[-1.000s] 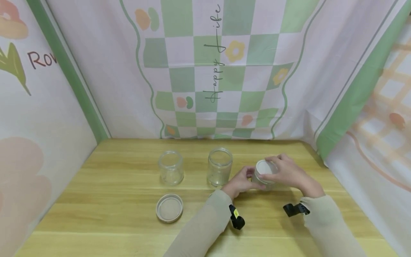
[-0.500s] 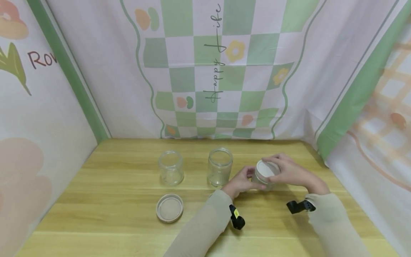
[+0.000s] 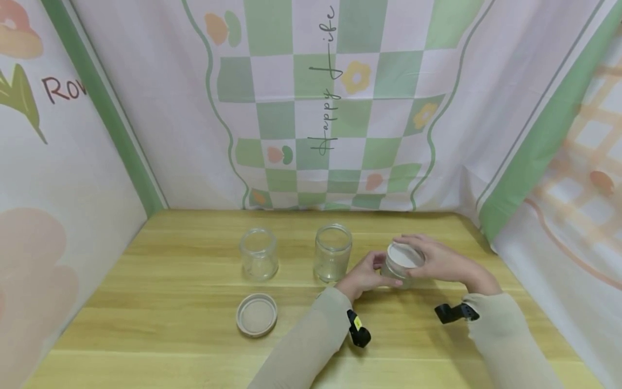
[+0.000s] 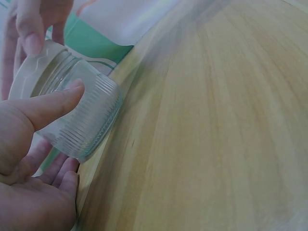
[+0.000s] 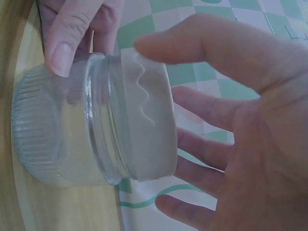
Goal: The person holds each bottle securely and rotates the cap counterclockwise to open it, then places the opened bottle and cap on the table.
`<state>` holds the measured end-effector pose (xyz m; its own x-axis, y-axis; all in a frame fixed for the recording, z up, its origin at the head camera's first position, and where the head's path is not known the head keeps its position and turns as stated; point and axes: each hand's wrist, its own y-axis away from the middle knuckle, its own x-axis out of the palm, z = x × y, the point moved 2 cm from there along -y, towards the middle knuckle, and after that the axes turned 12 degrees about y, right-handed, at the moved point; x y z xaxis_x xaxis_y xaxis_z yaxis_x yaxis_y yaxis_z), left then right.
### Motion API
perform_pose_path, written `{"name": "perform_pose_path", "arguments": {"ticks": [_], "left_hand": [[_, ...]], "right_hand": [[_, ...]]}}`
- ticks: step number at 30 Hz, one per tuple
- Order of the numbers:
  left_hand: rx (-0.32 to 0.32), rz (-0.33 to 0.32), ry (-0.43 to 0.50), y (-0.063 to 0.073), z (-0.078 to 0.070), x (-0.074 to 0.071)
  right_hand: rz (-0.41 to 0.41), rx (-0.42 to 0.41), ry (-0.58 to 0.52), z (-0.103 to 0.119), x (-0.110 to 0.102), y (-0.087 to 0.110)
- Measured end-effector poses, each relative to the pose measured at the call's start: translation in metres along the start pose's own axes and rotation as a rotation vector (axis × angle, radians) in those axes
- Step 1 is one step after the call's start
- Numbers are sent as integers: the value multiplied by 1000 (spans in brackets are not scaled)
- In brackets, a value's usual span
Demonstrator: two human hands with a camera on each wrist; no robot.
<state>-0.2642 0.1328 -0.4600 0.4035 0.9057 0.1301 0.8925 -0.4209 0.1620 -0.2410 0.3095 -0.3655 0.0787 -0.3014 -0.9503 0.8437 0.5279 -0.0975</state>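
At the table's right side stands a ribbed clear glass jar [image 4: 91, 113] with a pale, wavy-edged lid [image 5: 149, 115] on its mouth. My left hand [image 3: 363, 276] holds the jar's body, thumb on the near side and fingers around the far side. From above and right, my right hand [image 3: 441, 260] grips the lid's rim between thumb and fingers. In the right wrist view the lid sits over the glass threads, some of which show below its edge. Whether it is fully seated I cannot tell.
Two lidless glass jars stand to the left: a taller one [image 3: 333, 254] beside my left hand and a rounder one [image 3: 259, 254] farther off. A loose lid [image 3: 257, 315] lies inside up on the wooden table [image 3: 160, 302]. A printed curtain [image 3: 272, 124] hangs behind.
My right hand has turned on the lid; its thumb has shifted right along the near rim and the wrist has moved slightly right. The left hand and the jar stay put.
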Motion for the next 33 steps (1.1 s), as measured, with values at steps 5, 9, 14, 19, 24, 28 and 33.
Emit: {"name": "perform_pose_path", "arguments": {"ticks": [5,9,14,19,24,28,33], "left_hand": [[1,6,-15,0,0,-1],[0,15,-8,0,0,-2],[-10,5,-3,1,-1,-2],[-10,1,-1,1,-1,-1],[-6,0,2,1,0,-1],[-9,-2,3,1,0,-1],[-6,-5,-6,0,0,-1]], "right_hand": [[-6,41,36,1,4,-5],[2,95,61,2,6,-9],[17,120,68,4,7,-10],[31,128,75,3,8,-10],[24,122,75,2,8,-10],[20,121,67,2,8,-10],[18,125,60,2,7,-10]]}}
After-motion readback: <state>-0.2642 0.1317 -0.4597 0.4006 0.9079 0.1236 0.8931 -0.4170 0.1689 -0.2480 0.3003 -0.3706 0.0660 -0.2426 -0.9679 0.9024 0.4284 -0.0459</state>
